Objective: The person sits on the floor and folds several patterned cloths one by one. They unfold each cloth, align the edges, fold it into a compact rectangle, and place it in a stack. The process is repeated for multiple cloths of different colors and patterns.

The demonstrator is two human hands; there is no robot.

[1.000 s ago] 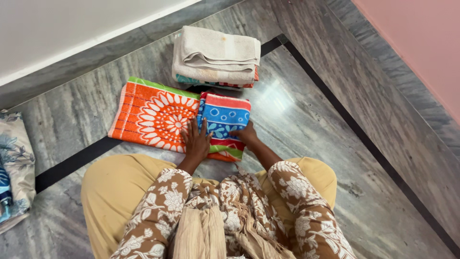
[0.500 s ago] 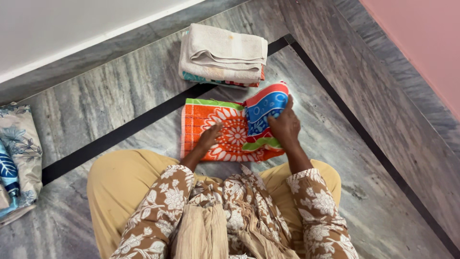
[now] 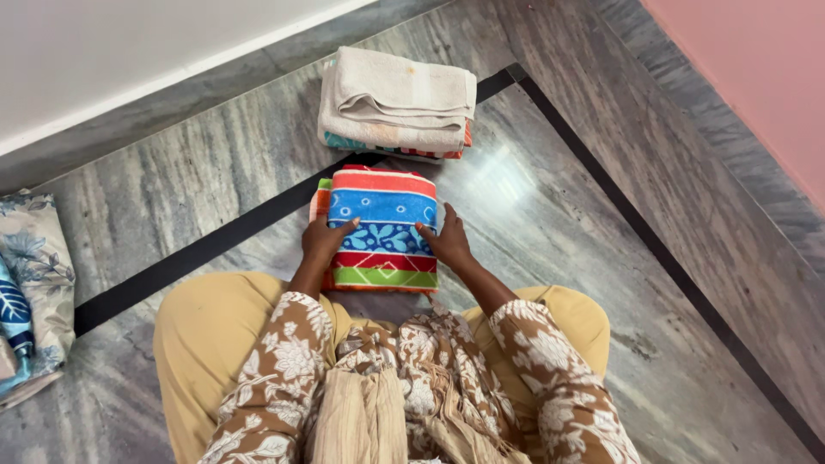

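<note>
Striped towel (image 3: 384,228) now folded over its orange half, left hand (image 3: 322,242) and right hand (image 3: 447,243) pressing its sides, fingers spread flat, beige towel stack (image 3: 397,101) beyond.

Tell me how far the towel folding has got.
Done: a pile of folded towels, beige on top, sits on the floor by the wall. In hand: the striped towel is folded into a compact rectangle, with the left hand and right hand pressing its two sides. Left: moving it onto the pile; the floral cloth at the left edge lies untouched.
</note>
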